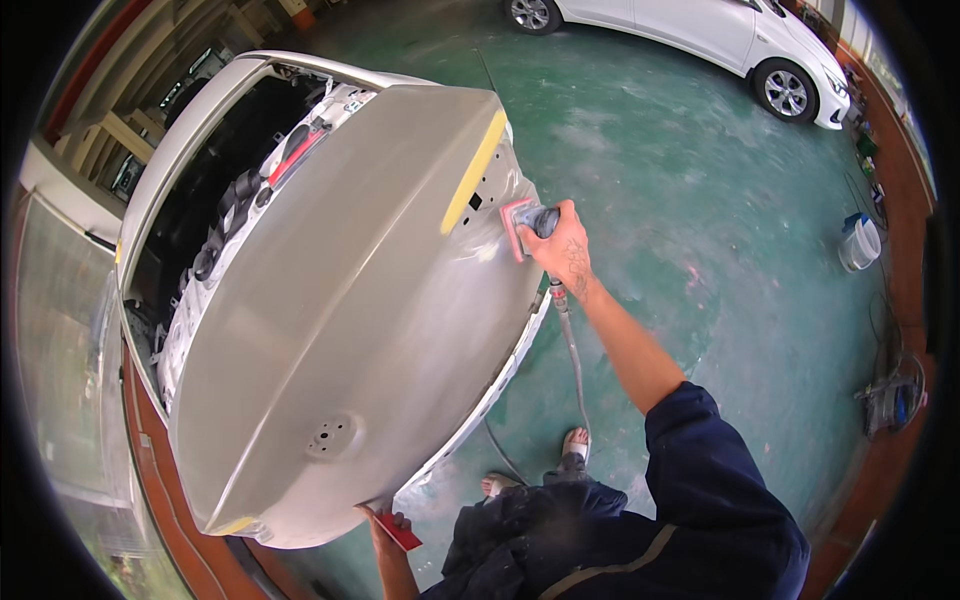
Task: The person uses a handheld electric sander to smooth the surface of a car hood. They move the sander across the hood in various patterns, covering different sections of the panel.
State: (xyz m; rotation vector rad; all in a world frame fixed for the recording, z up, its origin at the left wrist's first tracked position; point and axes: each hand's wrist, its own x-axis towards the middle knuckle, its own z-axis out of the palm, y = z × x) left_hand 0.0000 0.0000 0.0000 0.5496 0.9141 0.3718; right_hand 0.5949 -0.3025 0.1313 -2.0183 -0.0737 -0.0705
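Observation:
My right hand (555, 242) grips a pneumatic sander (520, 225) with a pink pad and a grey hose (569, 350), held against the upper right of a car's grey panel (330, 260). A yellow tape-like strip (473, 172) and several dark holes lie beside the sander, along with pale scuffed patches. My left hand (383, 522) is at the panel's near lower edge, holding a red flat pad (398, 532); some fingers are hidden behind it. A round recess with holes (330, 432) sits in the lower panel.
The open car body (200, 165) frames the panel on the left. A white car (690, 30) stands at the back. Along the right edge are a white bucket (858, 245) and a machine with cables (890, 400). My sandalled feet (575, 445) show below on the green floor (690, 230).

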